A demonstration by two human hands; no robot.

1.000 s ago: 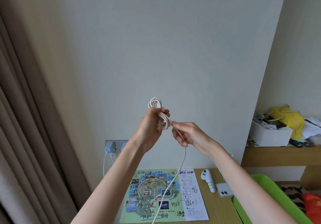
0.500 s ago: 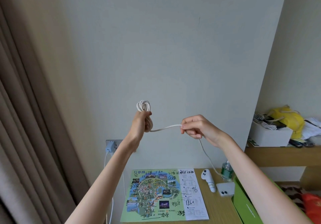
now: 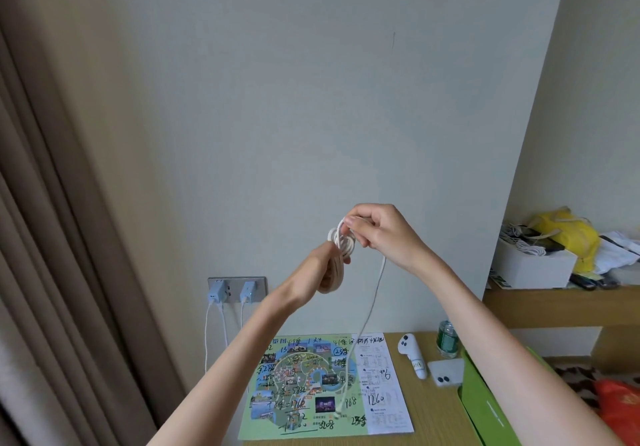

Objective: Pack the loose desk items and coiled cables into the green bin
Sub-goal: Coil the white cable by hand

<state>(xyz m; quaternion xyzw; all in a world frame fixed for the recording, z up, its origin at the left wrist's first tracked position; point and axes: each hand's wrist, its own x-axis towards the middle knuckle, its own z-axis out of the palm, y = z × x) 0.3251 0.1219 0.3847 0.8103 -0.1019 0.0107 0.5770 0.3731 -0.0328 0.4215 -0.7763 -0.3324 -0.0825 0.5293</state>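
- Half a second earlier your right hand (image 3: 377,234) had drawn the thin white round cable (image 3: 341,243) out sideways, well apart from your left hand (image 3: 322,269); now you had brought it back over the top of the bundle, so the two hands were almost touching
- That pass appeared to lay another turn onto the coil, and the loose tail (image 3: 367,310) hung shorter, its end low over the colourful printed paper map (image 3: 311,383); whether it touched the paper could not be told
- By my reading the coiling was nearly finished but not done, and nothing of this cable was in the bin yet
- Your left hand was raised in front of the wall with its back toward the camera, gripping the lower loops of the bundle; its fingers were mostly hidden
- Your right hand sat just above it, thumb and forefinger pinching the strand at the top of the coil, the other fingers curled in
- The bright green plastic bin (image 3: 485,407) stood at the right end of the light wooden desk (image 3: 433,421), partly behind your right forearm
- A white handheld controller (image 3: 412,354) and a flat white phone-like slab (image 3: 446,371) lay on the desk between map and bin, unpacked
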